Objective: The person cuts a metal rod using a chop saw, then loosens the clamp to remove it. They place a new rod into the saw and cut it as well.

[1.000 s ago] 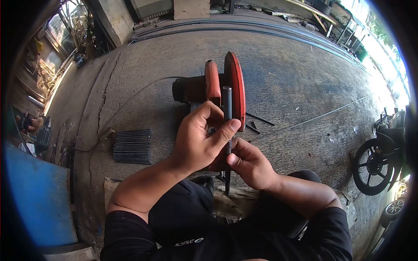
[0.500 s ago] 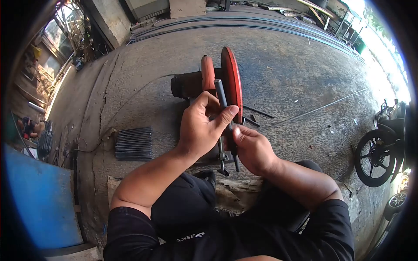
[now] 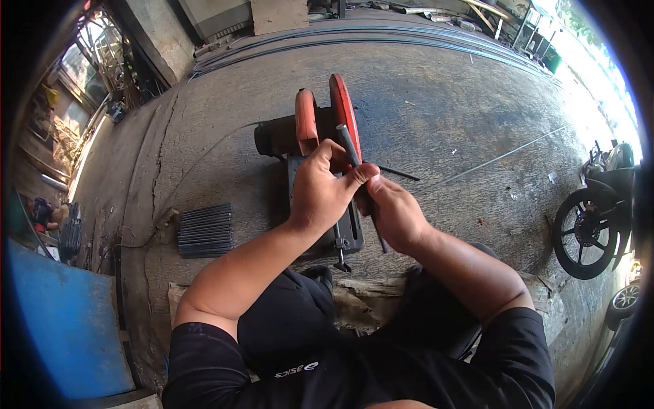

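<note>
Both my hands hold one thin dark metal rod (image 3: 348, 144) above an orange chop saw (image 3: 320, 123) that stands on the concrete floor. My left hand (image 3: 320, 194) pinches the rod's upper part between thumb and fingers. My right hand (image 3: 393, 211) grips the rod lower down. The rod slants from upper left to lower right, and its lower end (image 3: 381, 244) sticks out below my right hand. The saw's grey base and vise (image 3: 344, 238) lie under my hands.
A bundle of cut dark rods (image 3: 206, 230) lies on the floor to the left. A few loose rod pieces (image 3: 398, 173) rest right of the saw. A motorcycle (image 3: 593, 218) is parked at the right. A blue panel (image 3: 61, 327) is at lower left.
Both hands have moved up and left over the saw base. The rod has tilted from upright to slanting, and my right hand has closed more fully around it.
</note>
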A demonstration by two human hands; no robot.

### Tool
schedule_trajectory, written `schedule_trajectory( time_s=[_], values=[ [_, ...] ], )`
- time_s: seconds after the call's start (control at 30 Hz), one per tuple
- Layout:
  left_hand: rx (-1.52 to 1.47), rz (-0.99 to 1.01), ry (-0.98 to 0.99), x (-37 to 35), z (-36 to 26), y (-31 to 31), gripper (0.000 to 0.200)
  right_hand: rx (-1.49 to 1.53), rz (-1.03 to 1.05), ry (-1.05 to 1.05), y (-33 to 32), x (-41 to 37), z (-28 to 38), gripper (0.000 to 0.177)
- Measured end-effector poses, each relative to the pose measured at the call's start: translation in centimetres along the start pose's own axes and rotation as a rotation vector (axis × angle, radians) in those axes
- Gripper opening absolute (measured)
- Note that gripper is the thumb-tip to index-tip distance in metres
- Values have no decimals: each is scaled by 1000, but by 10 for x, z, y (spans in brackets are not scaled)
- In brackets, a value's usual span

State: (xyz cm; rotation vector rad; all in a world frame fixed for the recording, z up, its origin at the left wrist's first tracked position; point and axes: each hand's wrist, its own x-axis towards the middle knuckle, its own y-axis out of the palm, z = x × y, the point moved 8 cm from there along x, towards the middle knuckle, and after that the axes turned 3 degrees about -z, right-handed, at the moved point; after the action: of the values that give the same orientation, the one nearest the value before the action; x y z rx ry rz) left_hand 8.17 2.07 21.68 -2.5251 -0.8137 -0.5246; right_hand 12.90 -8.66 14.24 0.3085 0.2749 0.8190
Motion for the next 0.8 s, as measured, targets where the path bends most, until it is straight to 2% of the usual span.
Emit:
schedule_trajectory(
  time_s=[0.07, 0.1, 0.13, 0.17, 0.2, 0.23, 0.33, 0.37, 0.4, 0.43, 0.47, 0.5, 0.57, 0.67, 0.7, 0.77, 0.8],
  values=[
    [-46, 2, 36, 2, 5, 9, 40, -82, -86, -22, -3, 0, 16, 49],
    [-93, 1, 72, 4, 5, 12, 41, -393, -111, -22, -15, 5, 26, 56],
    [-152, 53, -26, 7, 13, 16, 40, -478, -87, -140, -25, 15, 37, 60],
    [-251, 53, -71, 11, 20, 18, 34, -491, -180, -71, -42, 25, 44, 63],
    [-100, 12, -11, 15, 21, 13, 29, -589, -210, -218, -60, 47, 57, 64],
    [50, -25, 53, 19, 22, 6, 24, -725, -237, -220, -67, 51, 77, 64],
    [-7, -107, 142, 35, 26, -14, 11, -1182, -356, -139, -104, 79, 95, 63],
    [-34, -91, 89, 41, 35, -18, 11, -1357, -373, -106, -117, 89, 96, 63],
    [-22, -110, 74, 45, 35, -23, 11, -1339, -385, -112, -131, 97, 94, 63],
    [-11, -131, 57, 48, 32, -26, 11, -1508, -298, -51, -142, 108, 83, 63],
    [91, -171, 133, 49, 19, -27, 10, -1675, -202, 14, -151, 118, 68, 63],
    [164, -187, 167, 54, 26, -32, 9, -1730, -177, 86, -159, 125, 54, 60],
    [173, -223, 202, 63, 21, -37, 9, -1771, -127, 53, -178, 143, 11, 60],
    [346, -288, 119, 89, 42, -51, 16, -1767, -30, 71, -186, 155, -38, 55],
    [294, -284, -19, 98, 68, -58, 25, -1746, -4, 63, -188, 160, -54, 54],
    [-31, -233, -434, 98, 103, -50, 44, -1708, 21, 55, -191, 168, -71, 53],
    [-170, -63, -656, 95, 138, -51, 61, -1697, 25, 32, -192, 172, -76, 52]
  ],
)
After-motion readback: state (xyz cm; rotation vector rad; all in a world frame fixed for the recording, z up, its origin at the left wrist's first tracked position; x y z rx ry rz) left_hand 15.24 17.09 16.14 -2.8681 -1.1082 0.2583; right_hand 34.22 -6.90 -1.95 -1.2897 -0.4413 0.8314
